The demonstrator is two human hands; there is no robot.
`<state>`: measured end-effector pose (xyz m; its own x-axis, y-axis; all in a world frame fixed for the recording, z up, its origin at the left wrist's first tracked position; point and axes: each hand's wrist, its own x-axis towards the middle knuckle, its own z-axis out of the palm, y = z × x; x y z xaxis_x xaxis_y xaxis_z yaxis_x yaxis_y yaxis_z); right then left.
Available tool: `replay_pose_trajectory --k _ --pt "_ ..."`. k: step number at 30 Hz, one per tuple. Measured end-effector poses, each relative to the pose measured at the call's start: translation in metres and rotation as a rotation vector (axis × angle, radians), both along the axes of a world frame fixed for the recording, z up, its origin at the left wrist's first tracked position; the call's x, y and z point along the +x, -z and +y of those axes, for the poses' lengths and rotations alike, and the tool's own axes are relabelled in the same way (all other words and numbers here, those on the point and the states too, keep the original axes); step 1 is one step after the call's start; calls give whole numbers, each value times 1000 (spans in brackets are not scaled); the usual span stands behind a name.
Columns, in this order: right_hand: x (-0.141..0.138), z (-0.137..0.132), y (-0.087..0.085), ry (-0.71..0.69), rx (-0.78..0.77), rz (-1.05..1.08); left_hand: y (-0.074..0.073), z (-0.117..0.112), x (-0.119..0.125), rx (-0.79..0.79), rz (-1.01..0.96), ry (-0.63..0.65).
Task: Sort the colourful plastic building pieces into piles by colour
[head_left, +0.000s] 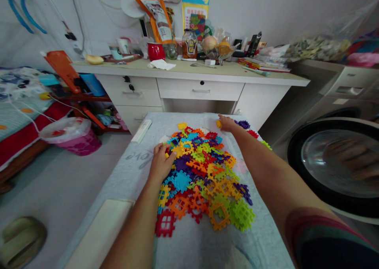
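the right hand (pixel 227 123) pinches a small yellow plastic piece (pixel 218 123) at the far edge of the heap of bright plastic lattice tiles (pixel 204 178), which lies between both hands on the grey-clothed tabletop (pixel 130 174). the left hand (pixel 161 162) curls on the heap's edge, grip unclear. picking pieces seems underway; lifting one free calls for a clean pinch.

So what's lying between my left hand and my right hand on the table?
In the head view, the far end of the pile of coloured plastic tiles fills the stretch between the left hand and the right hand.
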<state>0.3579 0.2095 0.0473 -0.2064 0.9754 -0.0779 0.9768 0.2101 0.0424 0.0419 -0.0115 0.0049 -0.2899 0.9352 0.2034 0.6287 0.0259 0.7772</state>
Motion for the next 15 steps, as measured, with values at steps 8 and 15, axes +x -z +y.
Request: replay_pose_trajectory --k 8,15 --pt "41 -9 -18 271 172 247 3 1 -1 4 10 13" --pt "65 -8 -14 168 74 25 -1 1 1 -19 12 -3"
